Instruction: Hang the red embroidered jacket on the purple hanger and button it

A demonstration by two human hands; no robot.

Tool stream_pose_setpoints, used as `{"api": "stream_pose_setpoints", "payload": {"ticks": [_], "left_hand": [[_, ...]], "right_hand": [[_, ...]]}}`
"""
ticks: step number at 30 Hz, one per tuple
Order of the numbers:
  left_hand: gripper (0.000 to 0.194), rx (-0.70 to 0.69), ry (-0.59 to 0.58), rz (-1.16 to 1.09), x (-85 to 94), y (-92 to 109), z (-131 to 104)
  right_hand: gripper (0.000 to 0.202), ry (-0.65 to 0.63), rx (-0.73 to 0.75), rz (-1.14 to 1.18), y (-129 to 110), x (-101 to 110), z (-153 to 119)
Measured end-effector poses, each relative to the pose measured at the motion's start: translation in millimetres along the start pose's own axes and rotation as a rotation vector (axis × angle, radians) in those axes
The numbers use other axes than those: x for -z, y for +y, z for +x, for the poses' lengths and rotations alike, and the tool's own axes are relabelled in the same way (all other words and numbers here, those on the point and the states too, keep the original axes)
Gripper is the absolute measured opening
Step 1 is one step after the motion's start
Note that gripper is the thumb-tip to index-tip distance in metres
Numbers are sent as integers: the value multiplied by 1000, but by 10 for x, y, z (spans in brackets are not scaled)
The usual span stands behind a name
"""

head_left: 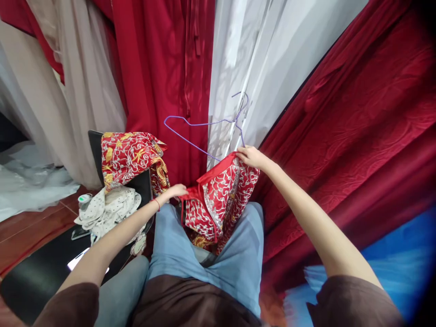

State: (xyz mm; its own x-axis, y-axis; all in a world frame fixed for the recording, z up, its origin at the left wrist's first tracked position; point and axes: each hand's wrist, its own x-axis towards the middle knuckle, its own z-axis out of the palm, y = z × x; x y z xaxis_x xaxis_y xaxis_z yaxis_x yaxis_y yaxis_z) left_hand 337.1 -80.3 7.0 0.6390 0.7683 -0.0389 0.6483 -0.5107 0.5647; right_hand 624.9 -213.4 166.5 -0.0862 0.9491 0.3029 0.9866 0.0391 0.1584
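A red embroidered skirt (221, 195) with silver and gold stitching and a plain red waistband hangs between my knees. My left hand (179, 190) is closed on the left end of its waistband. The right end of the band is pinched in my right hand (250, 156). A purple wire hanger (200, 123) stands up behind the skirt, its hook toward the white cloth. Its lower right arm runs down close to my right fingers; whether they also touch it, I cannot tell. The hanger's lower edge is hidden behind the waistband.
To the left, a black chair (37, 272) holds a white dotted cloth bag (111, 209) and a phone (80, 259). Another red embroidered garment (127, 156) drapes over the chair back. Long red garments (357, 104) hang close on the right, beside white cloth (282, 59). Blue tulle (391, 268) lies lower right.
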Motion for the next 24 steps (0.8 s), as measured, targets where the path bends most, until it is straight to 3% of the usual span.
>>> {"api": "stream_pose_setpoints", "payload": {"ticks": [4,8,10,13,17,22,24], "left_hand": [[30,11,249,124,550,196,74],[46,32,638,335,1190,378,109],[46,28,711,396,1466,407,148],[46,42,707,438,1766,413,251],[51,28,651,363,2011,451,369],[54,-44,484,281,2283,582,330],[56,-55,492,355,2368,675,286]], "right_hand": [[33,-29,-97,-70,-32,52,-74],[39,-56,-214,-196,-88,105,-159],[41,-57,-232,-242,-121,127,-185],[42,-72,-250,-287,-175,156,-194],[43,-93,-279,-329,-237,195,-185],[43,-88,-312,-385,-287,212,-192],[42,-73,-325,-406,-307,200,-192]]}}
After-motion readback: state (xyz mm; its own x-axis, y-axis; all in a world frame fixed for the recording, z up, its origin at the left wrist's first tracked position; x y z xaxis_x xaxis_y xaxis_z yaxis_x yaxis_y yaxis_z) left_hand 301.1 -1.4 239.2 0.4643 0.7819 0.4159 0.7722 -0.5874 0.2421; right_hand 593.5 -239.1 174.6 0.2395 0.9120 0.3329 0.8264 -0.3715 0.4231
